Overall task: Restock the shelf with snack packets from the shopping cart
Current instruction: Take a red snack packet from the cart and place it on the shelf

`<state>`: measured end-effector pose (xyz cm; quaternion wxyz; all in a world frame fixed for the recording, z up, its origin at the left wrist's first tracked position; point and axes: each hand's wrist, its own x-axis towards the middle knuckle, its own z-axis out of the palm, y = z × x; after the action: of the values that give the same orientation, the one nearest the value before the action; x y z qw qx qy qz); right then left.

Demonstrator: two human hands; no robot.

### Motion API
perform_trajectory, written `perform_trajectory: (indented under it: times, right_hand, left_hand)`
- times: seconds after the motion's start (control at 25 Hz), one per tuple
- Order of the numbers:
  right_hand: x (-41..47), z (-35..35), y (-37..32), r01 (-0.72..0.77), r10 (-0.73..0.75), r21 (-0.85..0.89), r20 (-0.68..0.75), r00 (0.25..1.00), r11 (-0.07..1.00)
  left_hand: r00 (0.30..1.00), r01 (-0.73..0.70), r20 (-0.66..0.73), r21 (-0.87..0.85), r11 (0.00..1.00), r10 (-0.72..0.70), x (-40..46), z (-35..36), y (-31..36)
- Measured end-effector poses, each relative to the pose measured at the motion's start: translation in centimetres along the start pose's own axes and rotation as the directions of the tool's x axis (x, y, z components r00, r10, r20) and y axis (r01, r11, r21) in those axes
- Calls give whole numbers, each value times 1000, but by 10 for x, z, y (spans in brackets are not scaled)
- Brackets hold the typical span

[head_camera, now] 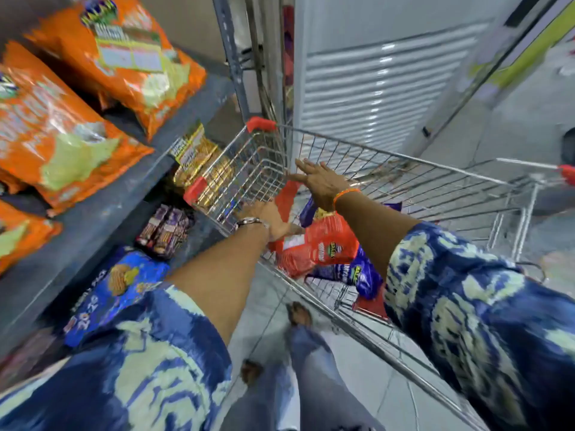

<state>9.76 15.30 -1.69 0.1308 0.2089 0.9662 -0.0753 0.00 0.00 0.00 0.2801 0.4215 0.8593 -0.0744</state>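
Hands reach into the cart (404,169): left grip (264,219) on red packet (317,244), right grip (317,178) spread above.

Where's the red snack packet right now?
The red snack packet lies inside the shopping cart, below centre in the head view, beside the left hand, with blue packets around it.

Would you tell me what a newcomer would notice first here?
Probably the big orange snack bags crowding the shelf at upper left. Next, both hands reaching into the wire cart: the left hand on a red packet, the right hand spread open above.
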Motion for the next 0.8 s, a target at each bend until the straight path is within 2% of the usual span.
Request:
perform_trajectory:
  times: [0.04, 0.12, 0.32, 0.44, 0.52, 0.64, 0.8]
  right_hand:
    - [8, 2, 2, 25, -25, -20, 4, 1000, 999]
    - [21, 8, 6, 47, -47, 11, 14, 999, 999]
    - [47, 11, 5, 76, -65, 218, -58, 996, 973]
    - [55, -3, 8, 49, -13, 377, -97, 995, 925]
    - [58, -20, 11, 42, 23, 425, -147, 989, 904]
    - [56, -55, 9, -16, 161, 631, -173, 972, 776]
    - [43, -121, -14, 132, 163, 844, -250, 955, 520]
  left_hand:
    - [997, 33, 68, 30, 999, -35, 2, 3, 2]
    - [993, 60, 95, 73, 996, -67, 6, 14, 0]
    - [998, 42, 50, 48, 998, -45, 20, 15, -15]
    - [998, 60, -41, 62, 996, -57, 25, -17, -36]
    - [988, 77, -126, -61, 995, -84, 22, -49, -58]
    - [954, 3, -282, -340, 940, -105, 7, -98, -85]
    - [876, -167, -477, -436, 884, -70, -37, -161, -105]
